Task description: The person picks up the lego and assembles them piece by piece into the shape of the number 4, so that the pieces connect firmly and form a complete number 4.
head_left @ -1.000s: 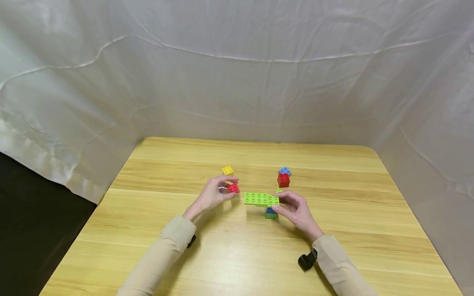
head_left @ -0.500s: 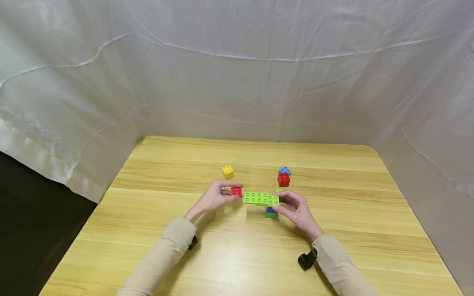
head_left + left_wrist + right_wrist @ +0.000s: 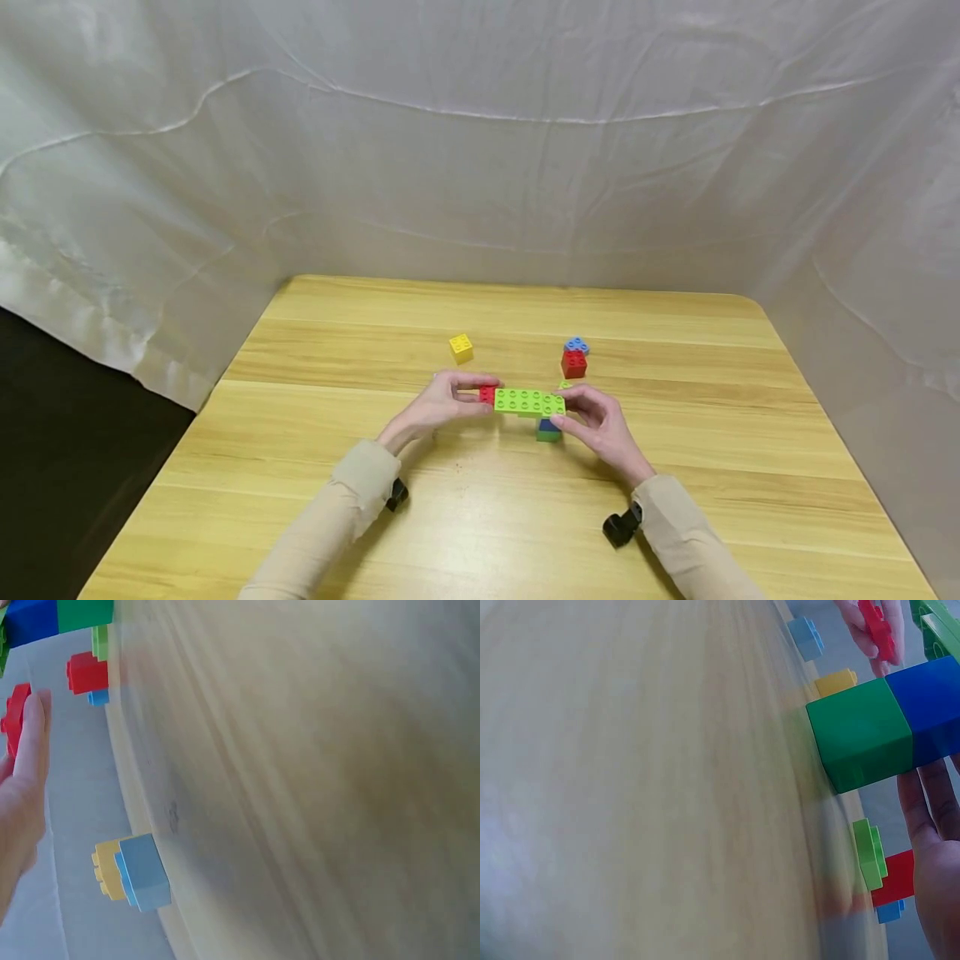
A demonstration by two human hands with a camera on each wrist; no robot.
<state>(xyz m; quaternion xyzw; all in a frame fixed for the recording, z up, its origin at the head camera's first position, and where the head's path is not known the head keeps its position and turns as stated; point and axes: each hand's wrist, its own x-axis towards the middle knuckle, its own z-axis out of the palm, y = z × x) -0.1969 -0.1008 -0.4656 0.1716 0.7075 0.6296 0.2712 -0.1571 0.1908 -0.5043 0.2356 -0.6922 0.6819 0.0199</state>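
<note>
Between thumb and fingers my left hand (image 3: 441, 403) pinches a small red toy brick (image 3: 487, 394), held at the left end of a long lime-green brick (image 3: 519, 402). In the left wrist view this red brick (image 3: 18, 720) is raised off the table. The lime-green piece sits on top of a blue brick (image 3: 930, 705), which is stacked on a green brick (image 3: 861, 733); its left part sticks out past them. My right hand (image 3: 606, 429) grips the right end of the lime-green brick, fingers behind and thumb in front.
A yellow brick (image 3: 461, 348) stands behind my left hand, with a light blue brick (image 3: 146, 871) near it. Beyond my right hand are a dark red brick (image 3: 574, 364), a blue brick (image 3: 577, 344) and a partly hidden lime-green brick (image 3: 868, 853). Pale curtains (image 3: 525, 183) surround the wooden table.
My left hand has moved right and slightly nearer, bringing the red brick up to the lime-green brick's left end. The yellow brick is fully uncovered. My right hand stays in place.
</note>
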